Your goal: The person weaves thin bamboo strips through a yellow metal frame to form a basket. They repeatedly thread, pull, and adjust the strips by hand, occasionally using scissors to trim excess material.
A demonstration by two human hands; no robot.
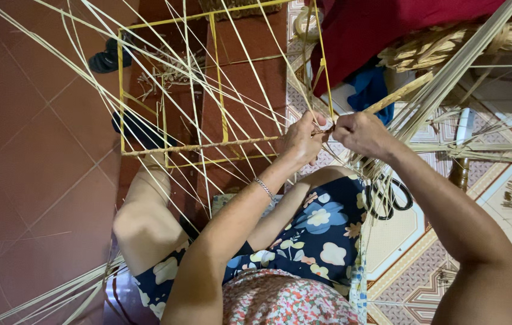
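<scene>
Your left hand and right hand pinch shut on the pale straw strand at the yellow wire frame's right corner, both equally near

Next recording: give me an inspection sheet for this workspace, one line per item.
Surface: red tiled floor on one side, patterned tiles on the other.
Job's things: yellow wire frame crossed by pale straw strips.
Clutter: scissors; straw bundle; red cloth; blue cloth.
Hands: left hand and right hand pinch strips at the frame's corner.
Cables: nothing seen.
Surroundings: dark sandals on the floor.
</scene>
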